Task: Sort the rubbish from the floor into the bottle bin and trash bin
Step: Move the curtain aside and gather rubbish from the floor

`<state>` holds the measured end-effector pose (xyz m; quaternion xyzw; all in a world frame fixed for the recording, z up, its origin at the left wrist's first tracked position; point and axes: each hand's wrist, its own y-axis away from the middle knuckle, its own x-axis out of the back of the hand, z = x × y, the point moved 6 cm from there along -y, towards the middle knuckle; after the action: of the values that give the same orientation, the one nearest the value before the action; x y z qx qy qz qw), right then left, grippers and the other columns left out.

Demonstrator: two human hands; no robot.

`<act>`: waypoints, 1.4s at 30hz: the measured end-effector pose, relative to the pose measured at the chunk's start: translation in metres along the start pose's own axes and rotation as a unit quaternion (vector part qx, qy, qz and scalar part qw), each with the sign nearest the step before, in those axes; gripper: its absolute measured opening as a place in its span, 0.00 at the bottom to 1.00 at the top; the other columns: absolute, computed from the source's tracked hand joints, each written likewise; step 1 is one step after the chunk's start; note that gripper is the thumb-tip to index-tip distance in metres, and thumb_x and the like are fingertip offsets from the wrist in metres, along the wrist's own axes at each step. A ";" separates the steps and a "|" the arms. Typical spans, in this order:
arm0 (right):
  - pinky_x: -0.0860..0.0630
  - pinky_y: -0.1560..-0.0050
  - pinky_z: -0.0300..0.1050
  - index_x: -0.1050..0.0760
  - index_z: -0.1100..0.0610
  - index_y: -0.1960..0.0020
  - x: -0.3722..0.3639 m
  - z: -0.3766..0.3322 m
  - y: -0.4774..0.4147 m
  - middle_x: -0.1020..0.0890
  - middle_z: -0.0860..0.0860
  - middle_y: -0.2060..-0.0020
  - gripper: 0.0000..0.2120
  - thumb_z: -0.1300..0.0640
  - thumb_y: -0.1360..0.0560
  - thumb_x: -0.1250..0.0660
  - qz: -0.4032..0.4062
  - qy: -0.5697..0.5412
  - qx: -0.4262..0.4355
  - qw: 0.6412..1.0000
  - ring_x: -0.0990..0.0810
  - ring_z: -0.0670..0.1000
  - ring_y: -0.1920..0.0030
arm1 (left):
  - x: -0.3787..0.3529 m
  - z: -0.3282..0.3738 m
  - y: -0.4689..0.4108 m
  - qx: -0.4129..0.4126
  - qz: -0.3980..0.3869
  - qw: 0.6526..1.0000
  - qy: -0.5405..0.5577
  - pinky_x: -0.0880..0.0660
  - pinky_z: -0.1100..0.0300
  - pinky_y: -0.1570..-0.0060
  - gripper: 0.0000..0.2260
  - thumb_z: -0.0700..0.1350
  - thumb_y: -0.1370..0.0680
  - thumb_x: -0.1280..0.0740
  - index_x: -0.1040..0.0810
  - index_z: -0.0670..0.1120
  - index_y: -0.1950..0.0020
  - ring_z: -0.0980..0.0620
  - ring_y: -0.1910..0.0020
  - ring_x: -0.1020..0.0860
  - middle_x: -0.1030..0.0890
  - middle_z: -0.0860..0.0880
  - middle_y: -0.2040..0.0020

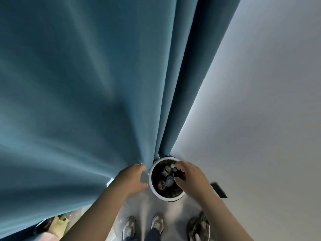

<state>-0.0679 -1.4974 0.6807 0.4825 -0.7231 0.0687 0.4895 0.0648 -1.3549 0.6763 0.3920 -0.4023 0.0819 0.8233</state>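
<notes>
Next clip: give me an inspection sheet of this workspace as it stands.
Surface: pale glossy floor, with the person's shoes on it.
Job's things: round white-rimmed bin with a dark liner and bottles inside; small bottle over its opening.
Clutter: dark crumpled bag right of the shoes; pale wrappers at lower left.
Grippers: right hand pinches the small bottle; left hand is curled beside the rim, contents unclear.
Cables: nothing seen.
Surroundings: blue curtain, white wall, dark wall plate.
</notes>
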 end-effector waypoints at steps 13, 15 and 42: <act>0.28 0.41 0.40 0.28 0.49 0.36 -0.060 -0.189 0.014 0.23 0.44 0.39 0.19 0.55 0.27 0.36 -0.121 0.125 0.231 0.957 0.24 0.47 0.41 | 0.018 -0.138 0.146 0.174 0.120 0.966 0.152 0.32 0.64 0.43 0.21 0.52 0.26 0.32 0.30 0.51 0.35 0.53 0.38 0.28 0.26 0.54 0.37; 0.28 0.43 0.40 0.29 0.50 0.35 -0.081 -0.223 0.027 0.24 0.44 0.39 0.19 0.54 0.26 0.36 -0.144 0.145 0.269 0.941 0.23 0.48 0.43 | 0.015 -0.161 0.178 0.199 0.143 0.955 0.168 0.33 0.64 0.41 0.22 0.52 0.26 0.33 0.30 0.50 0.34 0.54 0.36 0.28 0.26 0.53 0.37; 0.28 0.50 0.40 0.26 0.48 0.40 -0.328 -0.496 0.268 0.23 0.45 0.46 0.16 0.55 0.28 0.36 -0.355 0.260 0.609 0.660 0.23 0.49 0.48 | -0.127 -0.309 0.530 0.540 0.311 0.675 0.396 0.28 0.63 0.43 0.24 0.52 0.26 0.31 0.31 0.52 0.32 0.54 0.39 0.26 0.26 0.53 0.35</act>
<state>0.0635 -0.8668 0.7801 0.8552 -0.1372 0.4373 0.2419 -0.0730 -0.7519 0.7777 0.5516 -0.0232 0.6834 0.4777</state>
